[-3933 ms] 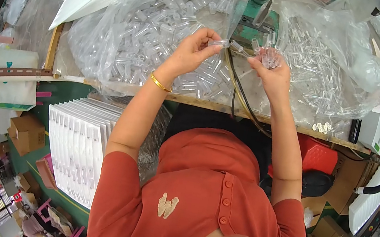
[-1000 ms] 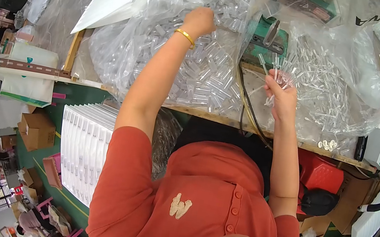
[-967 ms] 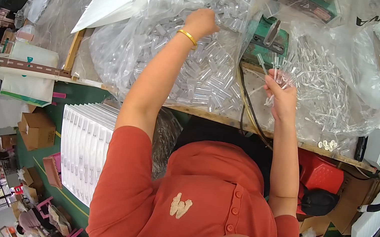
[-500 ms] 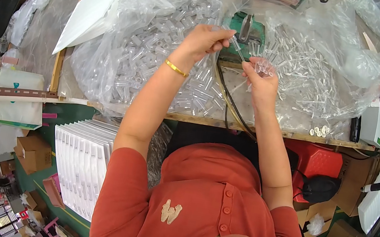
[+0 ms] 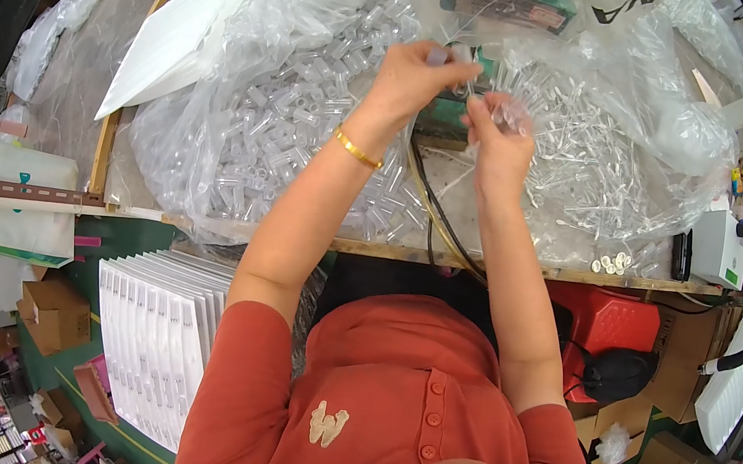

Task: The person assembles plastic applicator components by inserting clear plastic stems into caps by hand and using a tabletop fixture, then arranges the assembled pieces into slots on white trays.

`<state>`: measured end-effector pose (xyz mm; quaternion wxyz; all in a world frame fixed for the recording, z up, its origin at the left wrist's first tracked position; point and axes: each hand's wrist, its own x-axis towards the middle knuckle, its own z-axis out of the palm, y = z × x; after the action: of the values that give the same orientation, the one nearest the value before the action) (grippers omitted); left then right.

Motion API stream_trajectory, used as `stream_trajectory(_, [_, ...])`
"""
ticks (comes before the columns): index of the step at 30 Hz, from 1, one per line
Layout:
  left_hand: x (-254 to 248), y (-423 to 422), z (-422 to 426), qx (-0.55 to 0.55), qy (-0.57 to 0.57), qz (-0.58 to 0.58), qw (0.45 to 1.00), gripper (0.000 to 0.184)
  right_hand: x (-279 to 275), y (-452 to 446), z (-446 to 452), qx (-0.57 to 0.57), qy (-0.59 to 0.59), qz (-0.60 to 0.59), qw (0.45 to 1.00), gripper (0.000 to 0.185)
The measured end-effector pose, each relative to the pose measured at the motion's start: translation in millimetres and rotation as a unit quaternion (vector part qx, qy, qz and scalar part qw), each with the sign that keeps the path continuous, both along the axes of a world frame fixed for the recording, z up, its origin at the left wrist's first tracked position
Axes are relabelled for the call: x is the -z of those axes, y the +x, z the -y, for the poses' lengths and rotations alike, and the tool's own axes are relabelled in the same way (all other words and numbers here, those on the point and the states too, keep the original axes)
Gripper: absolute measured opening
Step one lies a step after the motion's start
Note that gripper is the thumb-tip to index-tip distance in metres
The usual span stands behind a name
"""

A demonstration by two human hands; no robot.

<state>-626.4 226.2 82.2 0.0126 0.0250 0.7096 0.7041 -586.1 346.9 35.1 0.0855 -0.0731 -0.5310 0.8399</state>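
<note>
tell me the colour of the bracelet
The bracelet is gold-coloured; it shows best in the head view.

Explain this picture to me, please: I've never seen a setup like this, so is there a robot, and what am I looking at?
There is no robot here; these are a person's own bare hands. One camera, worn on the head, looks forward and down, so the person's orange-red buttoned shirt fills the bottom.

On the grey worktop, a heap of short, clear plastic tubes lies to the person's left, and a heap of thin, clear pieces to the right. Small, round, whitish pieces sit near the front edge.

The right hand holds a cluster of clear plastic pieces. The left hand, close beside it, holds something clear, too blurred to make out.
</note>
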Motion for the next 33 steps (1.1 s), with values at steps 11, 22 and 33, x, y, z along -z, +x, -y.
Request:
stream_trajectory(11, [18.8, -45.0, -2.4, -0.015, -0.093, -0.179, 0.979, 0.027, 22.6, -42.1, 9.8, 0.086, 0.024, -0.012, 0.996, 0.019])
stream_trajectory(22, [19.1, -32.2, -16.6, -0.023, 0.049, -0.223, 0.973, 0.024, 23.9, -2.5, -30.5, -0.023, -0.019, 0.042, 0.999, 0.017])
stream_trajectory(33, [50.9, -42.8, 112.0, 0.146, -0.719, -0.243, 0.634, 0.012, 24.0, 17.0, -63.1, -0.081, 0.059, 0.063, 0.993, 0.018])
